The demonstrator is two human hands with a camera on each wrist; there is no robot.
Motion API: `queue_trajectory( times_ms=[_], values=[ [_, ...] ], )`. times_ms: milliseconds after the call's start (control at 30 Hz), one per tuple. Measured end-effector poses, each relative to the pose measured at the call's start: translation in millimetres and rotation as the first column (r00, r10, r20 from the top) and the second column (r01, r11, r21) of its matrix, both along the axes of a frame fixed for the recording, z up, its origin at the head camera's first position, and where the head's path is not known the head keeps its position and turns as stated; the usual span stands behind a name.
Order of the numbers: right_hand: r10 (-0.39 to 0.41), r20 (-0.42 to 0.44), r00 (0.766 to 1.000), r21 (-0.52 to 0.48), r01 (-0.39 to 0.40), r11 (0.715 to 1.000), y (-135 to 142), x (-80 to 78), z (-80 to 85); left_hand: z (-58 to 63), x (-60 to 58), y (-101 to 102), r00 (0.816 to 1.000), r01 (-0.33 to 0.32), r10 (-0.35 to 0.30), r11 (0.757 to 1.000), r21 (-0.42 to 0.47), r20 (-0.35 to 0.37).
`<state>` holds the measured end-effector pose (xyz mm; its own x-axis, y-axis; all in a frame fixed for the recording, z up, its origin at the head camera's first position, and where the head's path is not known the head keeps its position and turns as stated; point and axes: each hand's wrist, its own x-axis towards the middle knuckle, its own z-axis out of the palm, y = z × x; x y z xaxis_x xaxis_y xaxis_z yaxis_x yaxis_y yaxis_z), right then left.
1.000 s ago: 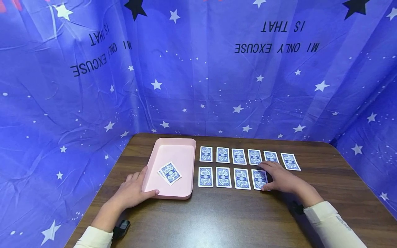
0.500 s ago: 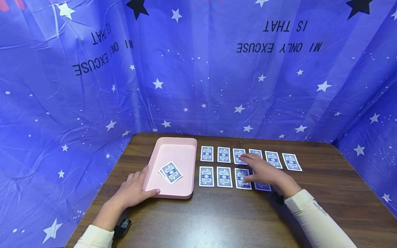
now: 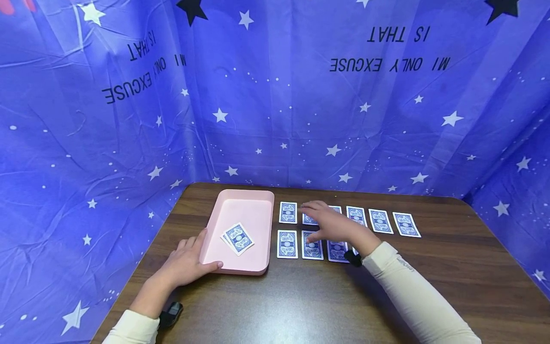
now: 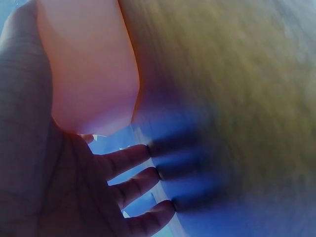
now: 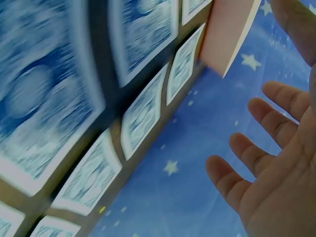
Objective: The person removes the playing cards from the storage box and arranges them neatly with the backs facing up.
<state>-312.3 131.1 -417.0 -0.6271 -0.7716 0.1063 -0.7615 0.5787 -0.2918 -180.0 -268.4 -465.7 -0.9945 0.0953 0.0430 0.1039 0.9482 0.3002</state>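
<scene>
The pink tray [image 3: 246, 267] stands at the left of the table with overlapping blue-backed playing cards [image 3: 238, 238] inside it. My left hand [image 3: 185, 263] rests against the tray's near left corner, thumb along the front wall; in the left wrist view, the other fingertips touch the tabletop beside the tray wall [image 4: 94, 64]. My right hand [image 3: 331, 224] hovers over the two rows of face-down cards, fingers spread and nothing held. It partly covers a near-row card [image 3: 312, 249] and cards behind it. In the right wrist view, the fingers [image 5: 232, 182] hang apart from the cards [image 5: 143, 116].
Far-row cards [image 3: 380, 221] and near-row cards [image 3: 287, 244] lie face down right of the tray. Dark wooden tabletop [image 3: 275, 306] extends in front. A blue star-patterned curtain [image 3: 283, 119] surrounds the table's back and sides.
My right hand has moved left across the rows, from the right end of the near row toward the tray. The left hand and the tray have stayed put; the cards lie as before.
</scene>
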Motion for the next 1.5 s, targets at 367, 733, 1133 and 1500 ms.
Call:
queue_trajectory(
  times_ms=[367, 733, 1133, 1500],
  values=[
    [0.098, -0.013, 0.995, 0.069, -0.097, 0.993, -60.2, -2.7, 2.8, -0.2, -1.6, 0.5, 1.000, 0.006, -0.006, 1.000, -0.001, 0.001],
    [0.121, -0.008, 0.993, 0.131, -0.119, 0.984, -103.4, -1.4, 5.2, 2.8, -3.5, 2.6, 1.000, 0.009, -0.009, 1.000, 0.001, 0.006],
    [0.175, 0.060, 0.983, 0.151, -0.182, 0.972, -139.5, -9.1, -11.6, 0.7, -3.5, 2.2, 1.000, 0.007, -0.007, 1.000, -0.005, 0.017],
    [0.200, 0.113, 0.973, 0.130, -0.214, 0.968, -167.7, -10.2, -26.7, 0.5, 0.0, 0.3, 1.000, 0.010, -0.010, 1.000, 0.000, -0.005]
  ],
)
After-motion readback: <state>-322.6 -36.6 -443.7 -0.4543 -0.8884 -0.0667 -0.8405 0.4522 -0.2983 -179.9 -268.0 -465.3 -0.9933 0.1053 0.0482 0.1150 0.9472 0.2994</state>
